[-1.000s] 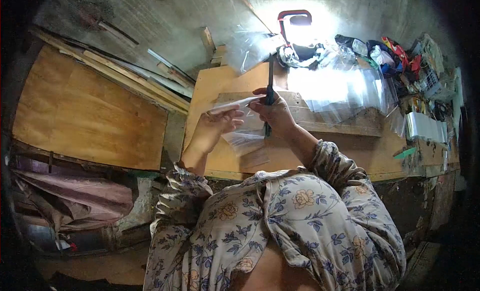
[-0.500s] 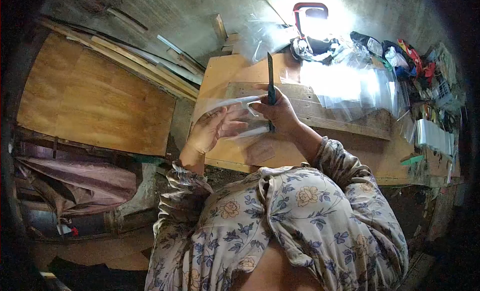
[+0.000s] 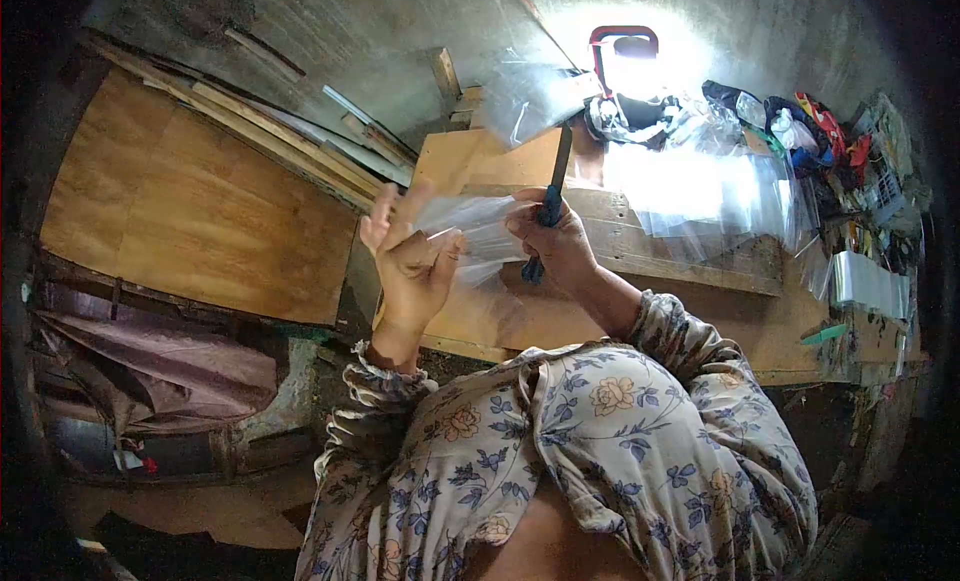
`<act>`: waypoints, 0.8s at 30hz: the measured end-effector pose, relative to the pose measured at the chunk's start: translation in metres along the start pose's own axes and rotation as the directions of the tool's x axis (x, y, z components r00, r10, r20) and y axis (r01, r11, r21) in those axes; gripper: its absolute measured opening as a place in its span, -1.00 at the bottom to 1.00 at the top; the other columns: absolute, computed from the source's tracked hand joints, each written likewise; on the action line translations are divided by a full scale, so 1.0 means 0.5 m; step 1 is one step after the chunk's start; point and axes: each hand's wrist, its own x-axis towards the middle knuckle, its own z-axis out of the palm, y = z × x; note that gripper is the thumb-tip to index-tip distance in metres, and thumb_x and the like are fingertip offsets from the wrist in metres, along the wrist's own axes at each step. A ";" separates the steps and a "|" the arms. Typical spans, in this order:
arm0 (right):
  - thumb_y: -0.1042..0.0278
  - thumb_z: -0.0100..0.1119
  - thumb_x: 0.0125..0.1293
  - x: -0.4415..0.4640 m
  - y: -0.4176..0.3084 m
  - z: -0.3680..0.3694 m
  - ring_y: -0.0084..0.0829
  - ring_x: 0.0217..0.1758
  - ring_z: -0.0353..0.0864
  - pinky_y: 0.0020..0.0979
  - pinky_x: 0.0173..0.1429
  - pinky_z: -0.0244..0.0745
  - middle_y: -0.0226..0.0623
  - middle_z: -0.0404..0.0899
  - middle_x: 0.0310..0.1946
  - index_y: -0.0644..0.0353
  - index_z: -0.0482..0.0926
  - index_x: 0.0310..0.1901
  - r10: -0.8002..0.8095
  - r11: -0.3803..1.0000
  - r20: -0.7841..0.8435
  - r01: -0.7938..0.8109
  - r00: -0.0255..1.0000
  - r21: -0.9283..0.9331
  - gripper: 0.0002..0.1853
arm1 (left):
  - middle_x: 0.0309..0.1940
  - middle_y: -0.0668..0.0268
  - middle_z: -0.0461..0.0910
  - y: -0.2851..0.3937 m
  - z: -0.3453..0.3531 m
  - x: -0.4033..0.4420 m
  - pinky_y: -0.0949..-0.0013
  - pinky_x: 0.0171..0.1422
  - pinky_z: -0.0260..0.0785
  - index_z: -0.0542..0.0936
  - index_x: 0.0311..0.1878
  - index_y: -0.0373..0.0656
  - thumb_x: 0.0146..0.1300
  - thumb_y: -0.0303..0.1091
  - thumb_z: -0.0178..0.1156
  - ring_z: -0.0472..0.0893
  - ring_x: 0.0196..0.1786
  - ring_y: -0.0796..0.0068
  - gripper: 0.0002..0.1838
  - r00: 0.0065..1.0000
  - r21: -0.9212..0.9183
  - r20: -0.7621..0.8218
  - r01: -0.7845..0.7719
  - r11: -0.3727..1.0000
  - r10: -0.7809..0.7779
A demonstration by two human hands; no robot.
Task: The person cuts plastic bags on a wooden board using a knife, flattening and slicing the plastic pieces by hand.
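Note:
Between my two hands stretches a clear plastic sheet (image 3: 487, 224), thin and shiny. My left hand (image 3: 412, 266) has its thumb and forefinger pinched at the sheet's left side, while its other fingers stick up, somewhat blurred. My right hand (image 3: 562, 246) is closed round the blue handle of a knife (image 3: 562, 159), whose long dark blade points up and away from me. The thumb and fingertips of that same hand also press on the right edge of the sheet. Both hands are above the wooden workbench (image 3: 460, 326).
A thick wooden plank (image 3: 690, 256) lies on the bench. Behind it, clear plastic sheets (image 3: 715, 196) are piled under a bright lamp (image 3: 635, 49). Bundled bags (image 3: 790, 121) sit at the back right, beside a plastic stack (image 3: 870, 283). A plywood panel (image 3: 200, 201) stands left.
My left hand has turned and moved up, its thumb and forefinger now together. The knife has tilted to the right in my right hand, and the sheet hangs differently between the hands.

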 end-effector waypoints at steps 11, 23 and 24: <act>0.31 0.22 0.07 0.038 -0.071 -0.013 -0.43 -0.27 0.45 -0.41 -0.16 0.36 -0.31 0.46 -0.34 0.28 0.49 -0.26 -0.514 0.470 0.309 0.564 0.800 -0.679 -0.75 | -0.37 0.29 0.59 -0.033 0.045 -0.018 0.31 -0.05 0.29 0.59 -0.40 -0.14 -0.01 -0.46 0.26 0.55 -0.22 0.30 -0.93 0.946 -0.356 0.178 0.319 0.878 -0.271; 0.32 0.19 -0.10 0.081 -0.106 0.027 -0.10 -0.22 0.45 -0.21 -0.18 0.36 -0.17 0.48 -0.40 0.24 0.47 -0.41 -0.282 0.056 0.657 0.695 0.700 -0.717 -0.78 | -0.46 0.31 0.60 -0.029 0.052 -0.025 0.52 -0.31 0.35 0.61 -0.32 -0.29 0.06 -0.50 0.23 0.52 -0.39 0.61 -0.89 0.931 -0.259 0.212 0.348 0.901 -0.298; 0.32 0.18 -0.10 0.083 -0.106 0.028 -0.10 -0.22 0.45 -0.21 -0.17 0.36 -0.17 0.48 -0.40 0.25 0.47 -0.41 -0.268 0.034 0.670 0.702 0.692 -0.711 -0.78 | -0.45 0.30 0.60 -0.025 0.052 -0.023 0.52 -0.29 0.35 0.60 -0.32 -0.30 0.06 -0.50 0.23 0.52 -0.38 0.61 -0.89 0.931 -0.303 0.192 0.357 0.884 -0.310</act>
